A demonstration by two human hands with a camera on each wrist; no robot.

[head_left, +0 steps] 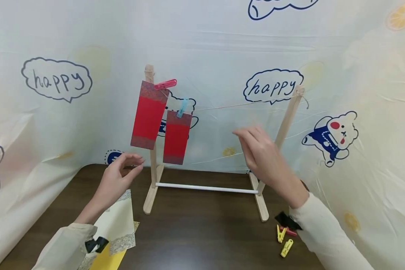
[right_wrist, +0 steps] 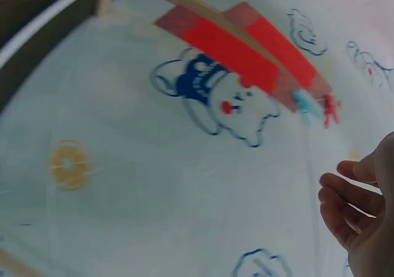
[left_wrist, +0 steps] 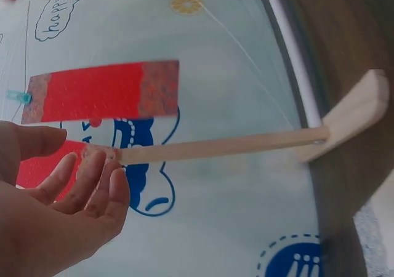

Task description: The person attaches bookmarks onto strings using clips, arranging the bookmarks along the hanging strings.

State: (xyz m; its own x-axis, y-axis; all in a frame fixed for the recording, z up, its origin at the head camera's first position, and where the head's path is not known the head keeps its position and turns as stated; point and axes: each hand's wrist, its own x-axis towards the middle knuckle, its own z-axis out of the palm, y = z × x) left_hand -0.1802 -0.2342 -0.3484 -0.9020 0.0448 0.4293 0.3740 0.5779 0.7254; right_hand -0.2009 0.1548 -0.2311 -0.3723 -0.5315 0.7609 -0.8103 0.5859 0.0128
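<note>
Two red cards with speckled ends hang on a thin string (head_left: pixel 229 106) between wooden posts. A pink clothespin (head_left: pixel 165 84) clips the left card (head_left: pixel 149 116); a light blue clothespin (head_left: pixel 182 108) clips the right card (head_left: pixel 177 138). My left hand (head_left: pixel 116 180) is below the left card in the head view, fingers loosely curved and holding nothing. In the left wrist view its fingers (left_wrist: pixel 92 178) overlap the left card; contact cannot be told. My right hand (head_left: pixel 263 155) is raised in front of the right post (head_left: pixel 288 116), below the string, its fingers (right_wrist: pixel 348 197) bent around nothing.
The stand has wooden feet (head_left: pixel 259 202) and a white crossbar (head_left: pixel 206 187) on a dark brown table (head_left: pixel 195 232). Cream sheets (head_left: pixel 119 221) and a yellow sheet (head_left: pixel 109 259) lie under my left forearm. Yellow clothespins (head_left: pixel 286 248) and a pinkish-red one (head_left: pixel 290 231) lie near my right sleeve.
</note>
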